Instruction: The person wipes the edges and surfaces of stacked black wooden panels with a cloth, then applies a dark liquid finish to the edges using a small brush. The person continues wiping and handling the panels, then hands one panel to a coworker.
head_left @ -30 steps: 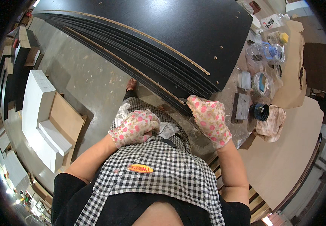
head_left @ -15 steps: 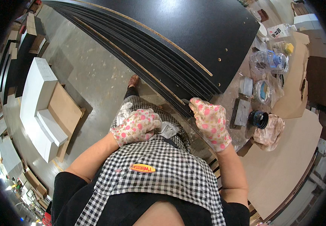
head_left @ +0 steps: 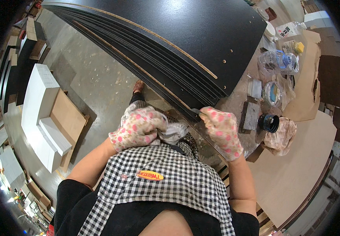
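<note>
My left hand [head_left: 136, 128], in a white glove with pink flowers, is closed around a crumpled whitish rag [head_left: 175, 133] in front of my checked apron. A matching glove covers my right hand [head_left: 222, 131], whose fingers pinch a thin grey blade like a putty knife [head_left: 194, 111]; its handle is hidden in the hand. The blade lies against the near corner of a stack of black panels [head_left: 193, 35]. Bare brown chipboard shows along some panel edges, and small round holes mark the top panel's right end.
Right of the stack, a worktop holds a clear plastic bottle [head_left: 276, 62], a grey block [head_left: 250, 116], a round tub [head_left: 272, 94], a black ring-shaped cap [head_left: 269, 123] and a stained cloth [head_left: 282, 137]. White panels [head_left: 38, 114] sit on a pallet on the floor to the left.
My left hand has lifted slightly and shifted a little left with the rag, showing more of it. My right hand and the blade have moved slightly down, staying at the panel corner.
</note>
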The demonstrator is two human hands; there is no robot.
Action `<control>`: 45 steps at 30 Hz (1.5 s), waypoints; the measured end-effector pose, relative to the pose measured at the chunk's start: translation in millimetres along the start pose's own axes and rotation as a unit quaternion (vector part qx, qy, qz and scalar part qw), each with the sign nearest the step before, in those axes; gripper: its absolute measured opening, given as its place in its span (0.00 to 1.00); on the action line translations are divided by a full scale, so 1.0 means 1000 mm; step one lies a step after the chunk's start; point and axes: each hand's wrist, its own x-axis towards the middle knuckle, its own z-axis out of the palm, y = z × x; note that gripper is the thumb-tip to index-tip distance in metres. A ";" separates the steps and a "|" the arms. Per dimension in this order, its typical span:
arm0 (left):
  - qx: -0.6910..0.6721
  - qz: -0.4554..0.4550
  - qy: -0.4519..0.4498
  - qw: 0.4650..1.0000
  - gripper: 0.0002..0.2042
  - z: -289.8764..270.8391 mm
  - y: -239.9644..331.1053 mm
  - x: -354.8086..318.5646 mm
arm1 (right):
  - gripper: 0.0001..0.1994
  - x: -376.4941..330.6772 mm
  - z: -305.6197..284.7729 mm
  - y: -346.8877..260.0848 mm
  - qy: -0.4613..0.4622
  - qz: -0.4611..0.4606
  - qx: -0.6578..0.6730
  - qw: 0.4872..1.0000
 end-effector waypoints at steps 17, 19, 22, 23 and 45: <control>0.341 -0.051 0.328 0.879 0.15 -0.126 -0.076 0.016 | 0.07 -0.075 0.019 -0.009 0.197 0.332 0.326 0.863; 0.245 0.030 0.266 0.932 0.15 -0.094 -0.052 0.030 | 0.08 -0.072 0.028 -0.016 0.197 0.333 0.373 0.843; 0.375 0.061 0.113 0.918 0.13 -0.002 -0.015 0.071 | 0.08 -0.065 0.036 -0.022 0.205 0.337 0.428 0.813; 0.410 0.077 0.081 0.905 0.13 0.004 -0.011 0.075 | 0.08 -0.062 0.039 -0.024 0.232 0.318 0.421 0.817; 0.352 0.124 0.174 0.911 0.20 -0.019 -0.033 0.064 | 0.16 0.123 0.016 0.197 0.429 0.264 0.597 0.624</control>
